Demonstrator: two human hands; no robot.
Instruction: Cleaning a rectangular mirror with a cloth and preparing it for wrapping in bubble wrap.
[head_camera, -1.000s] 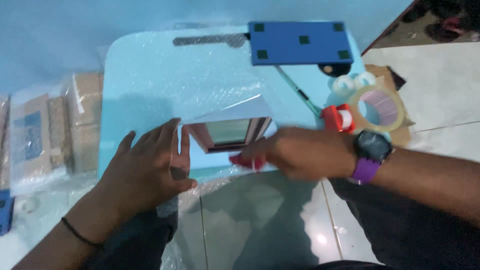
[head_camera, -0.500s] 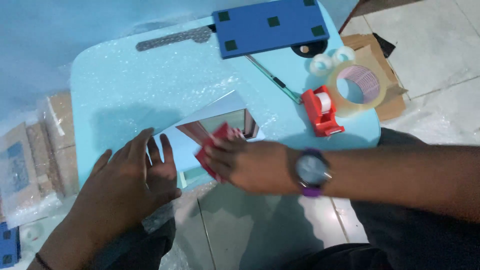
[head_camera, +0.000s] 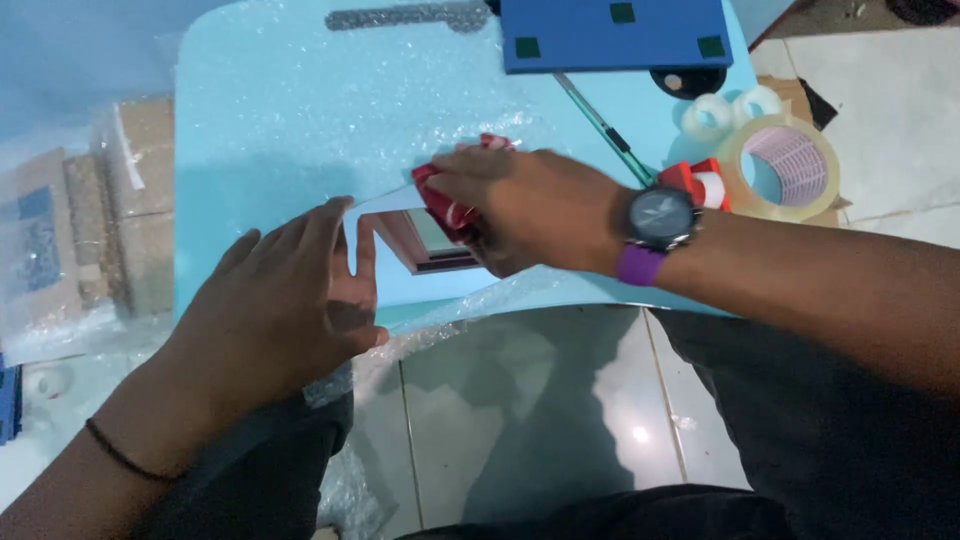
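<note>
The small brown-framed rectangular box (head_camera: 428, 243) lay near the front edge of the light blue table (head_camera: 250, 120), under a sheet of clear bubble wrap (head_camera: 300, 110), its long axis running left to right. The right hand (head_camera: 530, 205) was nearer, resting on the box's right end with fingers curled around a red-and-white tape dispenser (head_camera: 450, 205). The left hand (head_camera: 290, 290) lay open and flat just left of the box, fingers spread, pressing the wrap down.
</note>
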